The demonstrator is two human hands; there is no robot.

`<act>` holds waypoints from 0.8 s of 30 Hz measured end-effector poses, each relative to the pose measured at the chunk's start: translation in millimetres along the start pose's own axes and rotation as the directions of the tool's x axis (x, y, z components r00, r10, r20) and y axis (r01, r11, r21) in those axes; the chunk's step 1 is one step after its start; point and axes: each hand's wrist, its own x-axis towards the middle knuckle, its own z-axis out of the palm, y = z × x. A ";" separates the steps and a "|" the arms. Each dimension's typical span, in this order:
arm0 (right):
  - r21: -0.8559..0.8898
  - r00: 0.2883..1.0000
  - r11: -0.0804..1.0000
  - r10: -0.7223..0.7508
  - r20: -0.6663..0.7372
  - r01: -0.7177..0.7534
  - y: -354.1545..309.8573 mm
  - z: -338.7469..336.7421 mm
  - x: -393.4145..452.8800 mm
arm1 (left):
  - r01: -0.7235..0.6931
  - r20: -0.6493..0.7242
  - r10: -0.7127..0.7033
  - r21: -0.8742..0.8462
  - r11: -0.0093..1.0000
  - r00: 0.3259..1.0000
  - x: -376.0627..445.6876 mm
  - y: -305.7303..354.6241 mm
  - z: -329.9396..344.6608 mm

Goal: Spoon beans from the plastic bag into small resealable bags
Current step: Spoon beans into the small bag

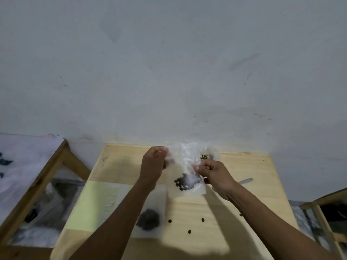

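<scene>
- While both hands hold it up above the worktop (244, 169), a small resealable bag (185, 177) of thin, clear, crinkled plastic hangs between them, with a dark cluster of beans (185, 182) sagging in its lower part.
- Fingers of the left hand (153, 163) are curled and pinch the bag's upper left edge; fingers of the right hand (212, 174) are curled and pinch its right side, thumb on the film.
- Behind the held bag, near the far edge of the worktop, more clear plastic (207, 153) shows with a few small dark beans inside; whether it is a separate bag cannot be told.
- Another flat clear bag (148, 218) lies on the worktop under the left forearm, with a rounded dark heap of beans in it.
- Three loose beans (189, 231) lie apart on the bare wood, small, round and dark.
- A pale, smooth handle-like shape (246, 181) pokes out from behind the right wrist; it is too blurred to name.
- Light, smooth wood makes the worktop, with a pale green sheet (93, 199) on its left part.
- A scuffed grey-white wall (169, 72) rises directly behind, and wooden frames (37, 184) stand at either side.
</scene>
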 end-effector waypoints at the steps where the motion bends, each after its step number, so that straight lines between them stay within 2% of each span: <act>1: 0.041 0.999 0.999 0.028 -0.024 -0.027 6.9 7.2 -0.3 | 0.069 0.039 -0.069 -0.001 0.998 0.997 -2.5 -8.3 -8.7; 3: 0.068 0.994 0.995 0.073 -0.082 -0.067 23.6 22.4 -0.6 | 0.170 0.138 -0.188 0.136 0.976 0.972 -9.9 -30.5 -27.6; 5: 0.010 0.990 0.997 0.083 -0.114 -0.082 44.0 41.3 -1.3 | 0.164 0.199 -0.228 0.297 0.941 0.953 -21.5 -51.9 -45.9; 11: -0.324 0.986 0.937 0.157 0.053 -0.132 91.0 98.7 -6.3 | 0.106 0.056 -0.166 0.564 0.819 0.985 -43.6 -90.1 -93.2; 16: -0.546 0.981 0.833 0.164 0.100 -0.083 107.6 131.9 -15.2 | 0.107 0.039 -0.187 0.696 0.710 0.982 -57.4 -116.2 -115.1; 18: -0.606 0.980 0.791 0.176 0.092 -0.085 115.8 137.9 -13.7 | 0.115 0.027 -0.188 0.703 0.702 0.982 -57.9 -123.2 -118.9; 24: -0.596 0.967 0.792 0.236 0.094 -0.135 118.8 141.0 -10.1 | 0.106 0.039 -0.195 0.729 0.676 0.980 -53.4 -128.7 -120.2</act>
